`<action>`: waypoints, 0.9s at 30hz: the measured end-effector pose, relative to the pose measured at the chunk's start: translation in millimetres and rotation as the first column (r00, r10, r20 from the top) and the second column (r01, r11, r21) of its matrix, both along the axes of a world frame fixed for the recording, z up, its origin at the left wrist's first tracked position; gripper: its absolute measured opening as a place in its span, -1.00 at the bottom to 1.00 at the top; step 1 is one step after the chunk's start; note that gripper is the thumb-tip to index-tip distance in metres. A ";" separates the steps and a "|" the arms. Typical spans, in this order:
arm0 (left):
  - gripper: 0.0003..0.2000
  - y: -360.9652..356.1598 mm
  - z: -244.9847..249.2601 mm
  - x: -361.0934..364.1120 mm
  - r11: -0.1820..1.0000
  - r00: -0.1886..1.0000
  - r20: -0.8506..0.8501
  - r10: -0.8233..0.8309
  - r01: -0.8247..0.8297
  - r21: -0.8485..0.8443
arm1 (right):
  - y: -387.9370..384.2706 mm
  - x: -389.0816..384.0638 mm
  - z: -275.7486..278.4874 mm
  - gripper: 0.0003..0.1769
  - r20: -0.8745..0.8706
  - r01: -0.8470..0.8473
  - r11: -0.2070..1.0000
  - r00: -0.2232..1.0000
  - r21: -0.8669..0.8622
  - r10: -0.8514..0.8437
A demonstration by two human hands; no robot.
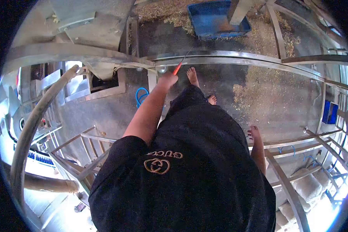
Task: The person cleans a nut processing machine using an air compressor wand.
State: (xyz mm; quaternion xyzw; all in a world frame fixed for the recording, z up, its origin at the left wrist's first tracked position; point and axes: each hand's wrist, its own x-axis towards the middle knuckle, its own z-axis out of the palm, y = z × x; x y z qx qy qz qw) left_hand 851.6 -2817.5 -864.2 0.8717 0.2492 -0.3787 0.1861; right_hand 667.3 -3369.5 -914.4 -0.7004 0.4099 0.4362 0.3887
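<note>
My left hand [168, 79] is closed around the red handle of a thin pointed tool [178, 68], like a screwdriver, at upper centre. Its thin dark shaft points up and right, across a horizontal metal rail [228, 61]. My right hand [254, 132] hangs low at my right side, its fingers apart and holding nothing, near a metal frame. My bare feet [193, 76] stand on the floor below the rail. A coiled blue hose or cord [141, 96] lies left of my left forearm.
Beyond the rail stands a blue tub [216, 19] amid scattered yellowish bits. Metal posts and bars surround me. On the left is a thick curved pipe [36, 123]. At right are a blue box [329, 112] and, lower down, pale sacks [308, 186].
</note>
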 end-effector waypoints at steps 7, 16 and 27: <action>-0.65 9.0 -32.2 76.4 0.998 0.999 0.014 0.048 -0.048 0.027 | 43.8 41.9 -10.4 -0.39 0.150 0.123 0.991 0.980 0.053 -0.130; -0.63 56.1 -61.6 160.7 0.998 0.998 0.051 -0.037 0.034 0.059 | 132.2 106.1 2.0 -0.43 0.386 0.089 0.996 0.918 0.014 -0.087; -0.79 67.6 -5.4 170.3 0.987 0.987 0.037 0.159 -0.158 -0.023 | 84.0 55.2 -80.6 -0.40 0.189 0.034 0.999 0.981 0.005 -0.034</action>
